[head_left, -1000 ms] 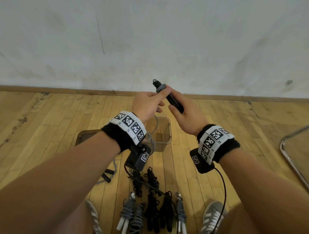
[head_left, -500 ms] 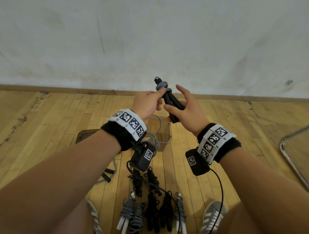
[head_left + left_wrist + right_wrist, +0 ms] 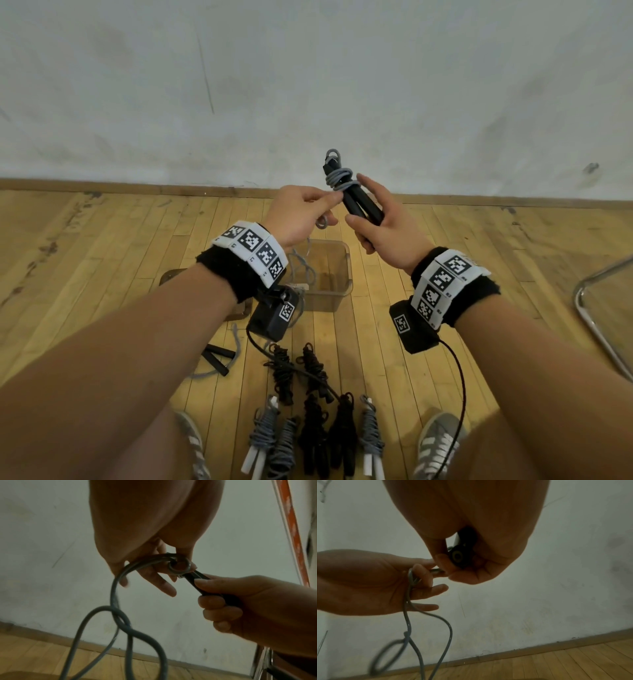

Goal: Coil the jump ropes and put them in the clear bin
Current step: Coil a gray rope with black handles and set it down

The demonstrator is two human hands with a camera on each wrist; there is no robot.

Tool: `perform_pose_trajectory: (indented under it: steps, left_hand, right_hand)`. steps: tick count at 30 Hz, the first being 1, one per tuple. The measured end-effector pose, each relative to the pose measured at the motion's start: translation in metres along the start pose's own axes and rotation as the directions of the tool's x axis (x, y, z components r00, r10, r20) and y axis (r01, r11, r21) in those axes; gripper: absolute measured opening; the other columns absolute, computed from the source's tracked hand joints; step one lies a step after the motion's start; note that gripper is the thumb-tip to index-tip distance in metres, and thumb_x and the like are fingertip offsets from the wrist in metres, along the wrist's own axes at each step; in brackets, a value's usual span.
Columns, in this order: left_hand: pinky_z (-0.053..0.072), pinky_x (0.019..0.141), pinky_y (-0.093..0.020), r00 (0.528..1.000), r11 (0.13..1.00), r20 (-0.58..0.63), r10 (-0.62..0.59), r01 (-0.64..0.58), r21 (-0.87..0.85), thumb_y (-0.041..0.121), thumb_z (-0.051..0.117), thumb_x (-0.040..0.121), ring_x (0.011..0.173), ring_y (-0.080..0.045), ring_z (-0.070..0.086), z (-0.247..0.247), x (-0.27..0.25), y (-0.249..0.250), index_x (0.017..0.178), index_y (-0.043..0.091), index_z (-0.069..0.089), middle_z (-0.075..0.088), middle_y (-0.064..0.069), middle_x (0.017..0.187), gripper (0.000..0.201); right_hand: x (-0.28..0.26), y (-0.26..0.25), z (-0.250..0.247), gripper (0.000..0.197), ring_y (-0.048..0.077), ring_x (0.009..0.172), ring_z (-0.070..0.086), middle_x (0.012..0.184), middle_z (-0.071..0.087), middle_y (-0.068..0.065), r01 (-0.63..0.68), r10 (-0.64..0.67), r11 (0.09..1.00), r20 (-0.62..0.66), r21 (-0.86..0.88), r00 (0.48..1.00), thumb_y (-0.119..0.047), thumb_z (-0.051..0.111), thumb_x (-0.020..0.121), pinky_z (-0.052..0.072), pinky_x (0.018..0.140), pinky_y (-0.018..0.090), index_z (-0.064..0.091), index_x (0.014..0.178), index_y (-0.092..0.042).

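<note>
My right hand grips the two black handles of a jump rope, held upright above the clear bin. Grey rope is wound a few turns round the handles' upper ends. My left hand pinches the grey rope just left of the handles; in the left wrist view the rope runs from my fingers down in loose loops. In the right wrist view the handle ends sit in my right palm, and the rope hangs from the left hand. Part of the slack trails into the bin.
Several coiled ropes, black and grey, lie on the wooden floor by my feet. A loose grey rope with black handles lies to the left. A metal chair frame stands at the right; a wall rises behind.
The handles have risen and tilted more upright in my right hand. More grey rope is wound round their tops, and my left hand has come round to their left side.
</note>
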State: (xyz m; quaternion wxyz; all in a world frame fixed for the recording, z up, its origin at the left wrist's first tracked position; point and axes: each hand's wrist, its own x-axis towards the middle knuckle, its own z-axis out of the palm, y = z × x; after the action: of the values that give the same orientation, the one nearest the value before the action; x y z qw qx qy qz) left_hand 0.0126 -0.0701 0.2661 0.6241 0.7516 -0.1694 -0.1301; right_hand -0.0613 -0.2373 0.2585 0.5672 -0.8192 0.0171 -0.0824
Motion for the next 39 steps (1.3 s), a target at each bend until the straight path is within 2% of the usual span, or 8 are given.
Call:
perform_pose_trajectory:
  steps: [3, 9, 18, 23, 27, 29, 32, 39]
  left_hand:
    - [0.056, 0.079, -0.028, 0.999, 0.995, 0.042, 0.017, -0.021, 0.094, 0.024, 0.068, 0.099, 0.075, -0.016, 0.077, -0.002, -0.001, -0.001, 0.118, 0.014, 0.072, 0.074, -0.002, 0.074, 0.022]
    - [0.049, 0.050, -0.019, 0.996, 0.997, 0.047, -0.082, 0.081, 0.019, 0.012, 0.062, 0.101, 0.046, -0.006, 0.058, 0.003, -0.005, 0.001, 0.127, 0.009, 0.068, 0.067, 0.000, 0.080, 0.027]
    - [0.045, 0.051, -0.023, 0.972, 0.925, -0.043, -0.233, 0.207, -0.318, 0.020, 0.064, 0.100, 0.041, -0.009, 0.045, 0.009, 0.001, 0.011, 0.118, -0.007, 0.069, 0.056, -0.001, 0.073, 0.033]
    - [0.037, 0.047, -0.023, 0.977, 0.971, -0.160, -0.143, 0.107, -0.213, 0.040, 0.073, 0.093, 0.040, -0.010, 0.037, 0.011, 0.001, 0.008, 0.104, -0.002, 0.077, 0.044, 0.004, 0.059, 0.044]
    - [0.035, 0.042, -0.018, 0.972, 0.980, -0.189, -0.136, 0.105, -0.167, 0.051, 0.076, 0.087, 0.038, -0.005, 0.038, 0.013, -0.001, 0.008, 0.090, 0.006, 0.076, 0.039, 0.012, 0.047, 0.045]
    - [0.035, 0.042, -0.020, 0.967, 0.980, -0.213, -0.137, 0.101, -0.170, 0.053, 0.077, 0.086, 0.039, -0.006, 0.036, 0.013, 0.001, 0.008, 0.083, 0.007, 0.072, 0.037, 0.009, 0.048, 0.046]
    - [0.033, 0.044, -0.020, 0.974, 0.970, -0.178, -0.138, 0.097, -0.224, 0.048, 0.074, 0.091, 0.042, -0.007, 0.034, 0.011, 0.002, 0.009, 0.087, 0.012, 0.078, 0.036, 0.012, 0.045, 0.036]
    - [0.026, 0.050, -0.027, 0.997, 0.939, -0.028, -0.077, 0.063, -0.338, 0.039, 0.064, 0.100, 0.045, -0.011, 0.026, 0.010, 0.002, 0.010, 0.083, 0.012, 0.071, 0.033, 0.004, 0.057, 0.032]
  right_hand:
    - [0.003, 0.005, -0.005, 0.068, 0.010, 0.057, 0.057, 0.079, 0.062, -0.006, -0.001, -0.004, 0.997, -0.057, -0.078, 0.998, -0.015, 0.063, 0.099, 0.053, 0.056, 0.030, 0.030, 0.157, -0.032]
    - [0.002, 0.010, -0.011, 0.065, -0.004, 0.063, 0.057, 0.108, 0.062, -0.008, 0.021, -0.081, 0.921, -0.140, -0.388, 0.987, -0.022, 0.061, 0.100, 0.042, 0.056, 0.010, 0.031, 0.156, -0.035]
    - [0.000, 0.007, 0.003, 0.052, 0.014, 0.061, 0.061, 0.080, 0.065, -0.005, 0.032, -0.115, 0.830, -0.114, -0.557, 0.987, -0.037, 0.043, 0.105, 0.050, 0.056, 0.035, 0.024, 0.153, -0.045]
    - [-0.002, 0.002, 0.007, 0.051, 0.005, 0.051, 0.052, 0.071, 0.059, 0.003, 0.129, -0.153, 0.884, -0.016, -0.450, 0.988, -0.023, 0.028, 0.110, 0.042, 0.051, 0.022, 0.020, 0.158, -0.038]
    - [-0.002, 0.002, 0.016, 0.058, 0.024, 0.099, 0.067, 0.126, 0.063, 0.021, 0.261, -0.252, 0.907, 0.070, -0.331, 0.965, -0.016, 0.040, 0.108, 0.055, 0.087, 0.043, 0.018, 0.160, -0.029]
    - [-0.002, 0.001, 0.017, 0.065, 0.004, 0.099, 0.064, 0.137, 0.058, 0.007, 0.263, -0.255, 0.919, 0.066, -0.293, 0.965, -0.017, 0.047, 0.106, 0.054, 0.089, 0.033, 0.014, 0.161, -0.029]
    - [-0.001, -0.001, 0.014, 0.077, -0.010, 0.073, 0.058, 0.112, 0.059, -0.002, 0.182, -0.183, 0.961, 0.018, -0.207, 0.983, -0.022, 0.061, 0.101, 0.050, 0.072, 0.014, 0.014, 0.161, -0.034]
    - [-0.003, -0.013, 0.006, 0.062, 0.022, 0.086, 0.077, 0.104, 0.076, 0.010, -0.078, 0.077, 0.991, 0.011, 0.110, 0.997, -0.018, 0.074, 0.092, 0.060, 0.073, 0.028, 0.045, 0.148, -0.024]
